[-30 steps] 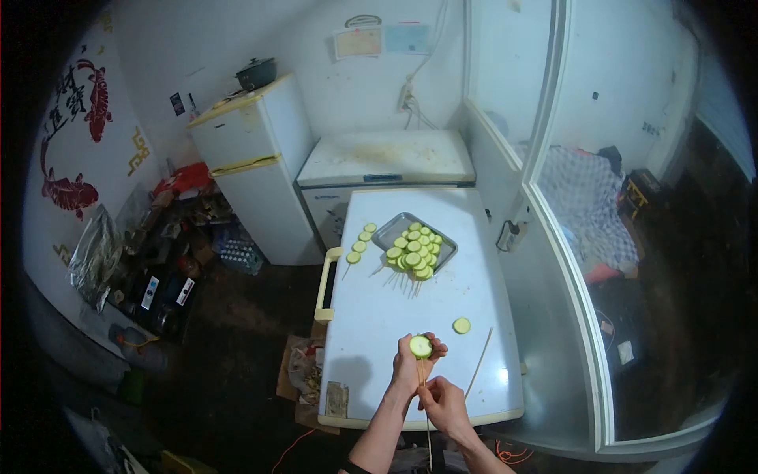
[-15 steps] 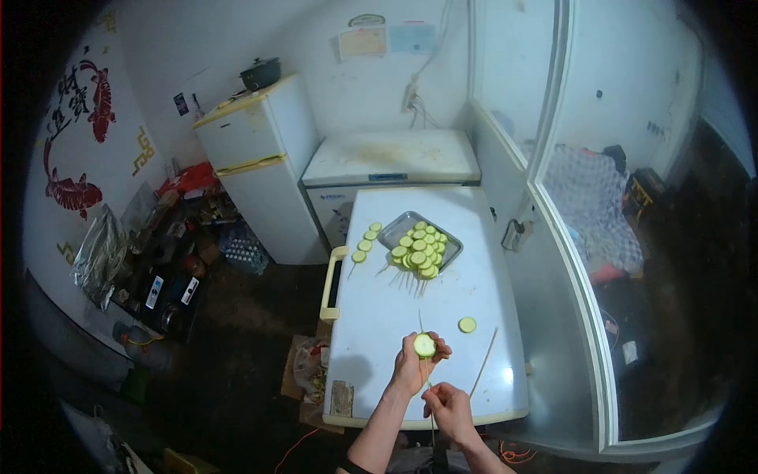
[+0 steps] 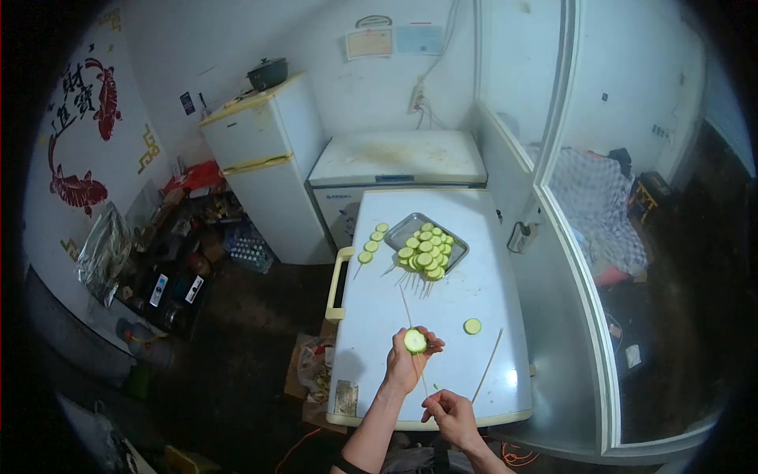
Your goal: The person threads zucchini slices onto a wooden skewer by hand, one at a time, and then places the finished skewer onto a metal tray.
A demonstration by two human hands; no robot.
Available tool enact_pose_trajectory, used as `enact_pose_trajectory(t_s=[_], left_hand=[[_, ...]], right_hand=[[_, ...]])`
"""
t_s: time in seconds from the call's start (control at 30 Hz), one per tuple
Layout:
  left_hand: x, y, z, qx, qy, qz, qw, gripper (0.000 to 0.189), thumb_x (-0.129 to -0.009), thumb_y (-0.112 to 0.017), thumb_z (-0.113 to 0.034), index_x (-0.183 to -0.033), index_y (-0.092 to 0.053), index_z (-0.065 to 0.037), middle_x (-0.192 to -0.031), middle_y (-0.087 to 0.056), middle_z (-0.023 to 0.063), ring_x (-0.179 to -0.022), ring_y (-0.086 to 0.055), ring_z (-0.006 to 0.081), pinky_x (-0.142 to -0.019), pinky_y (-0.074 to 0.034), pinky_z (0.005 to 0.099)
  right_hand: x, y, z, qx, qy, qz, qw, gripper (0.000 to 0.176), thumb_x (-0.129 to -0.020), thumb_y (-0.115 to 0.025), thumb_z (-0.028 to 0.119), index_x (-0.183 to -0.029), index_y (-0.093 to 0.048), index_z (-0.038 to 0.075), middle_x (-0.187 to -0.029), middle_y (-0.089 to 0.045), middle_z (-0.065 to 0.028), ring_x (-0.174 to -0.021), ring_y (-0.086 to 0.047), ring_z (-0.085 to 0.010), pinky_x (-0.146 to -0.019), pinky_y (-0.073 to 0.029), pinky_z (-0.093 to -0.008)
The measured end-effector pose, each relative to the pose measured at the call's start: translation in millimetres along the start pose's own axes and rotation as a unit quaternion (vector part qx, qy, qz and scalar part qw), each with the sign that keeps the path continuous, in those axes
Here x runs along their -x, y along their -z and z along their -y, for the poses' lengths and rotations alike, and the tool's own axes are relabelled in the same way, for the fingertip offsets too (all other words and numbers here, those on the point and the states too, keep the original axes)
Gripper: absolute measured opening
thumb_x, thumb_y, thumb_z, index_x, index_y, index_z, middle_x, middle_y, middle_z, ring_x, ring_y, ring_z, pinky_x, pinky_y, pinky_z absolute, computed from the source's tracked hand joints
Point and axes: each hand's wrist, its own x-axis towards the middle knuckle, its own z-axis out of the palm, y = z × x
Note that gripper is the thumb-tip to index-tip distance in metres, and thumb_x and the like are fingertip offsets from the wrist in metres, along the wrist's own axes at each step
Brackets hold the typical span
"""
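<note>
My left hand [image 3: 403,370] is closed around a round zucchini slice [image 3: 415,340], its pale cut face turned up. A thin wooden skewer [image 3: 407,306] runs through the slice, with a long stretch showing beyond it. Closer to me, my right hand [image 3: 453,415] pinches the skewer's lower end near the table's front edge. To the right lie a single loose zucchini slice [image 3: 472,326] and a bare skewer [image 3: 487,366]. A heap of skewered slices [image 3: 426,253] rests partly on a metal tray [image 3: 456,267]. Left of the tray lies one skewer of several slices [image 3: 371,246].
The white tabletop [image 3: 379,316] has a yellow handle [image 3: 340,283] on its left side. A chest freezer [image 3: 399,158] and a refrigerator [image 3: 272,197] stand behind. A glazed partition [image 3: 545,316] runs along the right. A box with a plastic bag [image 3: 313,367] sits on the floor at left.
The skewer now sticks out much farther past the slice's far side. My left hand has shifted slightly left and away from my right hand, which keeps its pinch near the front edge.
</note>
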Motion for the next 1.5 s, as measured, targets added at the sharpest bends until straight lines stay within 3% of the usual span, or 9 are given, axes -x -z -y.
enact_pose_trajectory(t_s=[0.23, 0.37, 0.47, 0.67, 0.8, 0.87, 1.07, 1.5], left_hand=[[37, -3, 24, -0.004, 0.087, 0.03, 0.996, 0.046, -0.105, -0.025, -0.039, -0.102, -0.055, -0.005, -0.096, -0.062, 0.0115, -0.099, -0.064, 0.0296, -0.094, -0.052, 0.0427], [37, 7, 22, 0.001, 0.054, 0.02, 0.998, 0.045, -0.105, -0.027, -0.039, -0.102, -0.055, -0.004, -0.096, -0.062, 0.0115, -0.098, -0.064, 0.0304, -0.094, -0.052, 0.0437], [35, 11, 21, 0.012, 0.03, 0.016, 0.999, 0.044, -0.104, -0.027, -0.039, -0.101, -0.054, -0.005, -0.094, -0.061, 0.0115, -0.097, -0.064, 0.0303, -0.094, -0.051, 0.0441], [41, 8, 24, 0.014, 0.052, 0.007, 0.998, 0.045, -0.105, -0.027, -0.039, -0.102, -0.055, -0.004, -0.095, -0.061, 0.0118, -0.099, -0.064, 0.0308, -0.094, -0.052, 0.0446], [48, 7, 28, -0.003, 0.079, 0.017, 0.997, 0.046, -0.105, -0.024, -0.039, -0.103, -0.054, -0.004, -0.096, -0.062, 0.0118, -0.101, -0.064, 0.03, -0.094, -0.052, 0.0445], [48, 8, 29, 0.008, 0.07, 0.025, 0.997, 0.047, -0.105, -0.023, -0.039, -0.103, -0.054, -0.004, -0.097, -0.062, 0.0118, -0.101, -0.065, 0.0301, -0.095, -0.053, 0.0444], [47, 6, 27, -0.011, 0.056, 0.023, 0.998, 0.049, -0.107, -0.021, -0.04, -0.103, -0.053, -0.004, -0.098, -0.063, 0.0123, -0.104, -0.065, 0.0298, -0.095, -0.054, 0.0425], [51, -4, 29, -0.066, 0.043, 0.031, 0.996, 0.048, -0.106, -0.022, -0.04, -0.105, -0.053, -0.003, -0.097, -0.064, 0.0134, -0.1, -0.066, 0.0302, -0.093, -0.054, 0.0433]], right_hand=[[-27, -2, -3, -0.078, 0.052, -0.058, 0.994, 0.018, -0.1, -0.059, 0.017, -0.092, -0.065, 0.001, -0.072, -0.064, -0.0017, -0.056, -0.044, -0.0047, -0.051, -0.033, -0.0221], [-15, -5, 4, -0.169, -0.047, -0.015, 0.984, 0.017, -0.1, -0.059, 0.017, -0.093, -0.063, 0.002, -0.074, -0.063, -0.0034, -0.054, -0.039, -0.0049, -0.049, -0.03, -0.0226], [-9, -6, 3, -0.172, -0.061, 0.022, 0.983, 0.017, -0.1, -0.059, 0.017, -0.093, -0.063, 0.002, -0.073, -0.063, -0.0042, -0.054, -0.038, -0.005, -0.049, -0.029, -0.0225], [-21, -13, -7, -0.194, 0.01, -0.021, 0.981, 0.017, -0.1, -0.059, 0.016, -0.092, -0.063, 0.001, -0.072, -0.063, -0.0046, -0.053, -0.039, -0.0056, -0.049, -0.028, -0.0225], [-27, -12, -8, -0.2, 0.01, -0.039, 0.979, 0.017, -0.099, -0.06, 0.014, -0.089, -0.063, 0.001, -0.072, -0.063, -0.0048, -0.053, -0.04, -0.0062, -0.049, -0.029, -0.0229], [-24, -10, -9, -0.206, -0.012, -0.023, 0.978, 0.02, -0.1, -0.056, 0.014, -0.09, -0.065, 0.0, -0.076, -0.065, -0.0049, -0.059, -0.048, -0.0072, -0.052, -0.036, -0.0232], [-25, -4, -1, -0.274, -0.052, 0.002, 0.96, 0.026, -0.101, -0.052, 0.019, -0.097, -0.066, -0.002, -0.078, -0.066, -0.0073, -0.064, -0.056, -0.0127, -0.058, -0.043, -0.0274], [-24, -7, -13, -0.225, 0.002, -0.046, 0.973, 0.02, -0.098, -0.06, 0.016, -0.085, -0.066, 0.001, -0.069, -0.063, -0.0028, -0.056, -0.047, -0.0073, -0.052, -0.034, -0.0224]])
